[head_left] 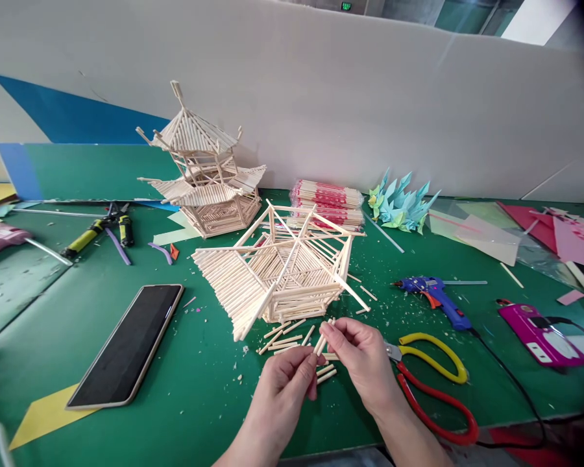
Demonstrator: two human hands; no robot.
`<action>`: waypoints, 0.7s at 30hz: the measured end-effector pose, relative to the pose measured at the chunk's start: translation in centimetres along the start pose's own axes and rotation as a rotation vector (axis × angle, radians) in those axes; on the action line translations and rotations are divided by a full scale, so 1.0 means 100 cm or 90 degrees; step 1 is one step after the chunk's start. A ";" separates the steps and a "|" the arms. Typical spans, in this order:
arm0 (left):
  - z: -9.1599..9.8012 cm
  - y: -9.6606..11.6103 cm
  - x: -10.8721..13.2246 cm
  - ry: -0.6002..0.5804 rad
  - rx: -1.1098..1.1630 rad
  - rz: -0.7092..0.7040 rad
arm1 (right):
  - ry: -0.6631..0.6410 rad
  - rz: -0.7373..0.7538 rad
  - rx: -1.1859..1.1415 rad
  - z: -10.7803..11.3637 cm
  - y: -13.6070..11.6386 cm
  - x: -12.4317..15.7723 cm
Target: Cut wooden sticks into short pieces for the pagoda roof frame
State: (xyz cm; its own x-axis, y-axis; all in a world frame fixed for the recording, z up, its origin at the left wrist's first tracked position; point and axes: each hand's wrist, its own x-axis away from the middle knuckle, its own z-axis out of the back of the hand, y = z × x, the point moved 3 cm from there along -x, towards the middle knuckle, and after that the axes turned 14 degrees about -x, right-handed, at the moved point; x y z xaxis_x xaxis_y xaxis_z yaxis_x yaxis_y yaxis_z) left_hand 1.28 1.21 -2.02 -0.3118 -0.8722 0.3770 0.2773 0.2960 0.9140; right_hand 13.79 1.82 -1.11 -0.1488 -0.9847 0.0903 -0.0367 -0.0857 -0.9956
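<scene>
My left hand [288,379] and my right hand [359,357] meet in front of me, both pinching short wooden sticks [322,336] between thumb and fingers. It looks like two sticks side by side, though my fingers hide part of them. Beneath and behind my hands lie several loose cut sticks [283,338] on the green table. Just beyond stands a partly roofed stick pavilion model [292,272]; its front left roof panel is covered with sticks, while the other roof sections show open ribs. Farther back, a taller two-tiered stick pagoda [199,175] stands upright.
Red-and-yellow-handled scissors [433,383] lie beside my right wrist. Behind them rests a blue glue gun [433,298] with its cord trailing right, near a magenta device [540,334]. A phone [126,347] lies left. Bundled sticks [327,198] and blue folded-paper work [401,204] sit at the back.
</scene>
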 end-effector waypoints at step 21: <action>0.022 0.012 0.028 0.231 -0.263 -0.369 | 0.047 0.176 0.648 0.100 0.010 0.026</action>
State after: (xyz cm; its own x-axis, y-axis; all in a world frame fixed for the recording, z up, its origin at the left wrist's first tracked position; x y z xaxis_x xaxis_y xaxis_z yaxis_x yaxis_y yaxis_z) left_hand -1.26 -0.04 0.48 -0.2134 -0.9364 -0.2784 0.4983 -0.3495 0.7935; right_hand 23.27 -2.35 -2.12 -0.0864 -0.9808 -0.1748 0.8486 0.0194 -0.5287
